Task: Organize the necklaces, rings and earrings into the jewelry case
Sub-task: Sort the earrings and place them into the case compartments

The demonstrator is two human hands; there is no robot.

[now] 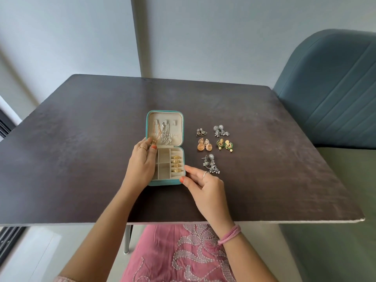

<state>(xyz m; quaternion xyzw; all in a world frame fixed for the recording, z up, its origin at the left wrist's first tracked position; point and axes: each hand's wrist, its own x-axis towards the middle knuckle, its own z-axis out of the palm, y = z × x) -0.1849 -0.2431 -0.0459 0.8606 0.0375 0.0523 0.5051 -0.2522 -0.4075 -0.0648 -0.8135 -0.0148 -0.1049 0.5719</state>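
Observation:
A small teal jewelry case (pixel 165 181) lies open on the dark table (pixel 81 149). In its lid hang a gold necklace (pixel 155 131) and a silver necklace (pixel 165 133). Several gold rings (pixel 176 163) sit in the right-hand roll of the base. My left hand (pixel 142 163) lies over the case's left side, thumb and fingers pinching the gold necklace's pendant. My right hand (pixel 201 184) holds the case's front right corner. To the right of the case lie several earring pairs: triangular (pixel 201 132), silver flower (pixel 220 130), gold (pixel 205 145), green and gold (pixel 224 145), and silver dangling (pixel 211 164).
A teal upholstered chair (pixel 333 94) stands at the table's far right. The table's front edge (pixel 244 222) runs just above my lap. A grey wall stands behind the table.

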